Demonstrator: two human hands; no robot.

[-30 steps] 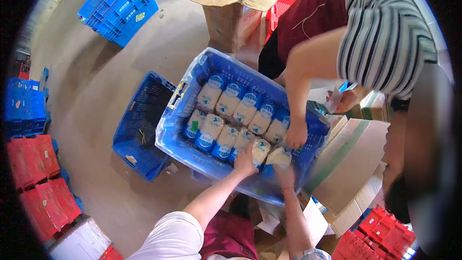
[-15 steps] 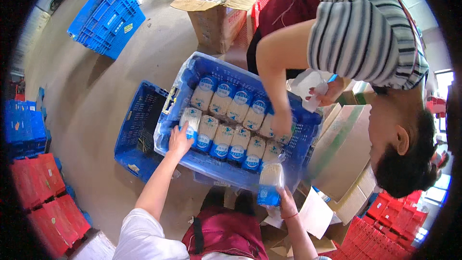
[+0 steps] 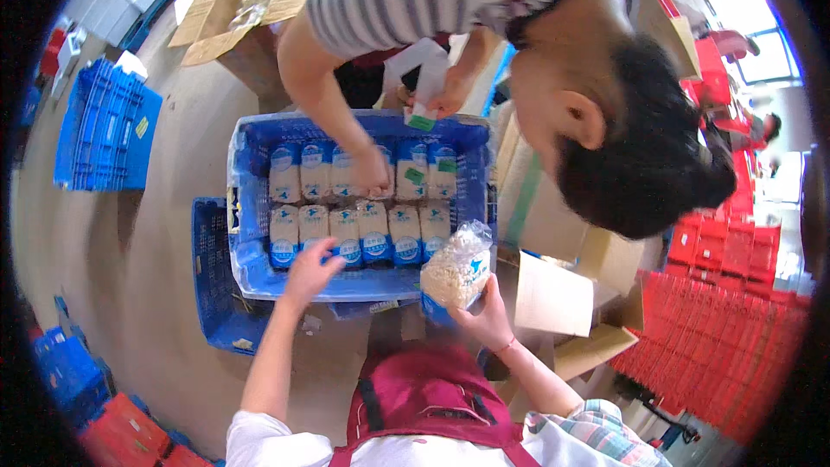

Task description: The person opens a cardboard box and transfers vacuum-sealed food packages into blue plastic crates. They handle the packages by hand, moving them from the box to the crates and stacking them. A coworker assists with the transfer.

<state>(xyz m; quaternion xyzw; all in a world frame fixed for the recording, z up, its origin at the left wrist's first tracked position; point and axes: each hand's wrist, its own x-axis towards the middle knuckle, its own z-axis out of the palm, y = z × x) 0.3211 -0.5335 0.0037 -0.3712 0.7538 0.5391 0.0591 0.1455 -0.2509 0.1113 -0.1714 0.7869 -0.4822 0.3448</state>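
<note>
My left hand is over the near wall of a blue plastic crate, fingers apart and empty, beside the near row of packets. Two rows of clear-and-blue packets of pale noodles lie in this crate. Another noodle packet is in my right hand, tilted at the crate's near right corner, its crinkled clear end upward. Across from me, a co-worker's hand presses on the far row. The co-worker's other hand holds white backing paper with a green label. Green labels sit on two far-row packets.
The co-worker's head and striped sleeve lean over the crate's far right side. Beneath the crate, a second blue crate juts out leftward. Open cardboard boxes stand at right, with red crates beyond. Another carton stands far left.
My left hand has come off the leftmost near packet. My right hand has tipped its packet so the clear end shows. The view has turned, and the co-worker leans further left across the crate.
</note>
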